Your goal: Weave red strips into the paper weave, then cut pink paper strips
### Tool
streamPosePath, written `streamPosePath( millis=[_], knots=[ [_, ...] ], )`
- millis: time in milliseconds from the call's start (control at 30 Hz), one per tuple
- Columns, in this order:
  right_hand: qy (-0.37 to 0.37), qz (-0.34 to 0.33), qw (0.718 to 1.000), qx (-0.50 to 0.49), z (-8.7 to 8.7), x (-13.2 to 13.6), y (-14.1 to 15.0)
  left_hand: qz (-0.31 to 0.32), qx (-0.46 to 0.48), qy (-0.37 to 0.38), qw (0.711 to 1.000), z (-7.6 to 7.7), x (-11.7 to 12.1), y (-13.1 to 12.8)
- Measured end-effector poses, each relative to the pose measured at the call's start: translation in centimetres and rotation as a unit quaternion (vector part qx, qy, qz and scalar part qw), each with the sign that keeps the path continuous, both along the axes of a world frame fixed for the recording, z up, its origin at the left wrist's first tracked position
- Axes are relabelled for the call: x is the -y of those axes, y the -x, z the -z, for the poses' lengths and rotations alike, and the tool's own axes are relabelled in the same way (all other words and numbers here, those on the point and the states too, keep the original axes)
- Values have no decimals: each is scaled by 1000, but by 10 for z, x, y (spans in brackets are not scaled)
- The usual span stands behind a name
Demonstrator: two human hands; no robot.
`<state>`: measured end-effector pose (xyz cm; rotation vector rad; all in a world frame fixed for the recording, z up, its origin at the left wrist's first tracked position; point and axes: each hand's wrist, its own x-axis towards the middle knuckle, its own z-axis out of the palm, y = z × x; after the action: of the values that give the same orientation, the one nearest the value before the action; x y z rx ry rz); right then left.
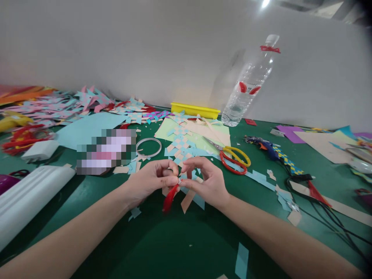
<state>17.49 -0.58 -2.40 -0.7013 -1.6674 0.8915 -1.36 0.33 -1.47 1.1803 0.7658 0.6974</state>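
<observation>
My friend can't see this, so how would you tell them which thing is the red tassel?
Above the green table, the left hand and right hand are close together. The left hand pinches the red tassel. Nearby paper scraps are flat, blue or peach; it's bright red and brush-like.

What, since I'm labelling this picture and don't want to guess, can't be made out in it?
All in the head view:
Red tassel: its top is covered by the fingertips of the left hand; its lower tip is blurred.
Woven paper strip: partly hidden behind the left hand and the right hand.
Pixelated object: a mosaic hides its surface.
Bottle label: fine print too small.
Long white object: cut off by the left edge.
</observation>
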Motion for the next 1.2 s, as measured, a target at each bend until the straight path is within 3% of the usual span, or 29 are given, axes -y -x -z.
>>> streamPosePath(
  millis=[200,300,400,600,733,933,1200],
  knots=[
    [-78,-30,995,54,-4,1,0,-1,59,59,996,2,-2,0],
    [-82,-19,995,55,-4,1,0,5,66,72,995,2,-2,0],
    [-68,0,996,49,-5,0,0,3,54,55,997,0,-1,-1],
    [-62,22,997,36,-5,0,0,-67,3,-15,998,-3,0,-2],
    [-73,33,996,32,-4,-1,0,-52,-15,-71,996,2,-3,0],
    [-50,34,998,12,-1,-3,0,-42,-16,-46,998,7,-3,2],
    [-55,61,996,23,-4,-2,1,-59,-39,-78,994,3,-2,2]
  ],
)
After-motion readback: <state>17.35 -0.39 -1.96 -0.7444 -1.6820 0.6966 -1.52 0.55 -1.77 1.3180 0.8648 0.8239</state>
